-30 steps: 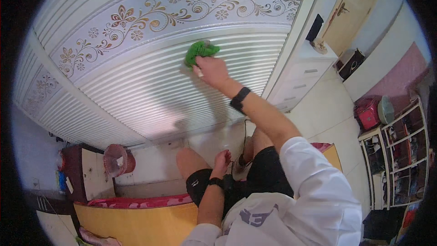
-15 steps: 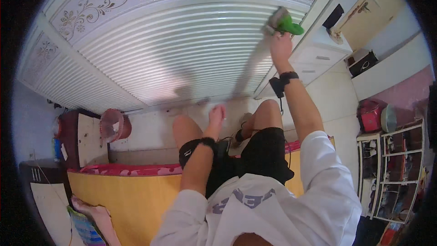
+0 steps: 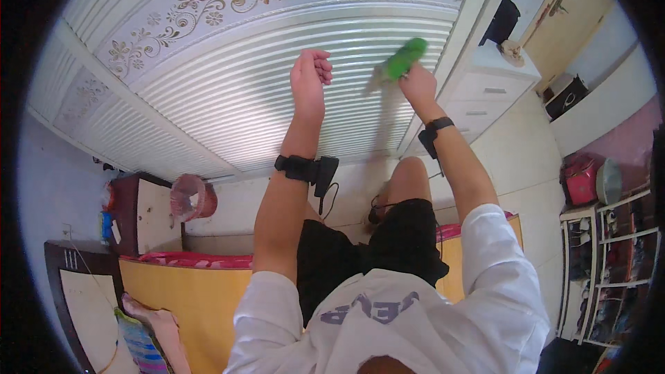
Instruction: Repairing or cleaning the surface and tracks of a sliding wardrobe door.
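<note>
My right hand (image 3: 418, 88) is closed around a green brush (image 3: 404, 59), whose greyish-brown side is smeared by motion. The brush is in front of the white slatted door (image 3: 249, 107), towards its right edge; I cannot tell whether it touches the slats. My left hand (image 3: 312, 82) is up before the same slats, left of the brush. Its fingers are curled in towards the palm, with nothing seen in them. Dark straps with small black boxes are around both of my forearms.
A pink bucket (image 3: 193, 198) stands at the left beside a low cabinet (image 3: 159, 215). White drawers (image 3: 485, 90) adjoin the door on the right. A shoe rack (image 3: 616, 270) stands at the far right. The yellow bed edge (image 3: 187, 298) is behind my legs.
My left hand has risen from near my knees to the slats. My right hand has moved left and slightly down with the brush, which has turned.
</note>
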`<state>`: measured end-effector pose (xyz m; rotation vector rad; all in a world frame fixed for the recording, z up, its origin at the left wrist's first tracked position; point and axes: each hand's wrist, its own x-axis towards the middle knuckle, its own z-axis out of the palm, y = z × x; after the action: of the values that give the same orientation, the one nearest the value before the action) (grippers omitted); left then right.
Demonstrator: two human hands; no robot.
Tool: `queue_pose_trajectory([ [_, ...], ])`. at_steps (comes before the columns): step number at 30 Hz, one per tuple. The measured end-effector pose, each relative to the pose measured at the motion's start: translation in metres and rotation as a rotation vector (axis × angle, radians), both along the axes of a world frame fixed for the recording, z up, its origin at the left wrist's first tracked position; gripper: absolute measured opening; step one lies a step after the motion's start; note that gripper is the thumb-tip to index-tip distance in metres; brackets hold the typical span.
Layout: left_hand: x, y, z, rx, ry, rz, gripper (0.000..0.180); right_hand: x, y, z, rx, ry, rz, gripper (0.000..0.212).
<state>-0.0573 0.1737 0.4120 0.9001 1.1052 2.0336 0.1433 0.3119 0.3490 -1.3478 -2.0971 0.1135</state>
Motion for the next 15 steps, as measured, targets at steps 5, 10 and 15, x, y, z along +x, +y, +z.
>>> queue_pose_trajectory([
  [5,0.028,0.033,0.003,-0.067,-0.025,0.042,0.034,-0.053,-0.024,0.003,-0.059,0.165,-0.031,0.026],
  [10,0.052,0.027,0.019,-0.03,0.138,-0.114,0.024,-0.055,-0.031,-0.005,-0.08,-0.115,0.173,0.026],
  [15,-0.016,-0.011,-0.026,-0.034,0.488,0.306,0.028,0.064,-0.005,-0.029,0.006,0.268,0.023,0.031],
])
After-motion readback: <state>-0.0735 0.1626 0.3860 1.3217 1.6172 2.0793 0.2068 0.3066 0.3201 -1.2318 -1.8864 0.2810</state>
